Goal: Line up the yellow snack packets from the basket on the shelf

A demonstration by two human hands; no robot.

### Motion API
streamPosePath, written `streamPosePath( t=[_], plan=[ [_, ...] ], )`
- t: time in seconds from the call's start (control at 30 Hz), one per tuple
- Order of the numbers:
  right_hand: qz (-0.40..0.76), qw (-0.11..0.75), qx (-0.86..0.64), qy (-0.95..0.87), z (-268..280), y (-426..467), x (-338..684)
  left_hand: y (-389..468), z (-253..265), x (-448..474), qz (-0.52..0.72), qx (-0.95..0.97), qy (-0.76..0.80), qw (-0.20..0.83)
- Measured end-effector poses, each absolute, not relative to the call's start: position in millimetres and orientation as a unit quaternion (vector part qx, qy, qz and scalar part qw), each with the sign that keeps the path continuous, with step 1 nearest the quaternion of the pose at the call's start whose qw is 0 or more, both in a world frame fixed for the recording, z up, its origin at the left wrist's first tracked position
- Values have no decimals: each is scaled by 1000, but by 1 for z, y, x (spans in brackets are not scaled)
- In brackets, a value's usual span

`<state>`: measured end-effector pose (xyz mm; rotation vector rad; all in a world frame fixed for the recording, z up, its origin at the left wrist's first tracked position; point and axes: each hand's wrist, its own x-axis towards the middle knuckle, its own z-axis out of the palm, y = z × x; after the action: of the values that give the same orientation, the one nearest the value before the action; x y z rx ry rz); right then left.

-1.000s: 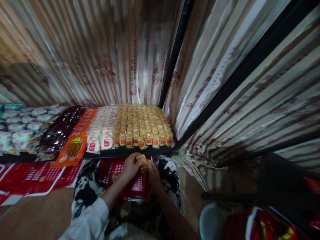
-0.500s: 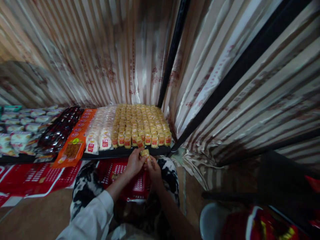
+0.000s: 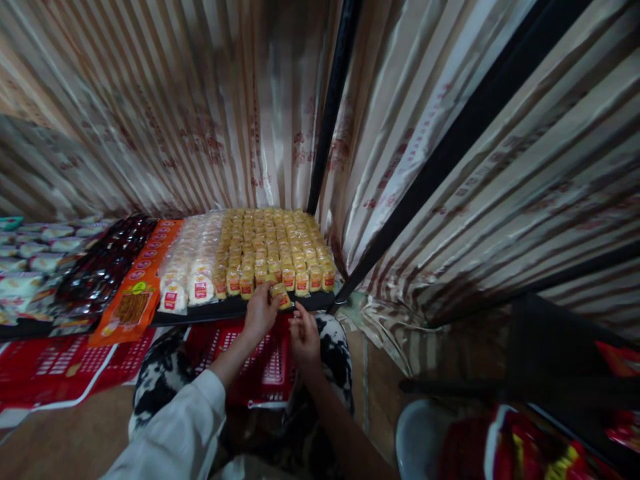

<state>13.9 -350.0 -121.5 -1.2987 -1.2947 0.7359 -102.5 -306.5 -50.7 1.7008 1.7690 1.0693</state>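
My left hand (image 3: 262, 312) pinches a small yellow wrapped snack cake (image 3: 281, 297) with a red label between thumb and fingers. The cake is tilted at the front edge of the black shelf (image 3: 205, 312), before the block of matching yellow snack cakes (image 3: 270, 240) set in tight rows. Just right of the held cake is my right hand (image 3: 305, 337), its fingers loosely bent and apart, with no object visible in them. The fingertips are close to the wrapper's corner; whether they touch it I cannot tell.
Left along the shelf lie white round packets (image 3: 201, 283), an orange bag (image 3: 131, 300), dark shiny packets (image 3: 95, 267) and white-wrapped packs (image 3: 25, 287). A red basket (image 3: 273, 370) sits between my knees. Black poles (image 3: 425, 193) cross before a striped curtain (image 3: 225, 100). A pale bucket (image 3: 417, 433) stands lower right.
The yellow snack cake was in both hands before; now the left hand has it, nearer the shelf's front row. My right hand has come away from it slightly downward. The view has shifted a little.
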Motion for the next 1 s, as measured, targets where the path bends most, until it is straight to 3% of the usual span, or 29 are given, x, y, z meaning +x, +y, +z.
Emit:
streamPosePath(
  t=[0.3,0.53,1.0],
  plan=[
    [305,540,-520,-588,-116,-338,8,-304,-44,-89,363,655,632,198],
    [232,534,-543,-605,-124,-333,10,-296,-54,-96,325,719,592,163],
    [256,533,-538,-601,-119,-335,8,-303,-56,-92,357,706,589,164]
  ],
)
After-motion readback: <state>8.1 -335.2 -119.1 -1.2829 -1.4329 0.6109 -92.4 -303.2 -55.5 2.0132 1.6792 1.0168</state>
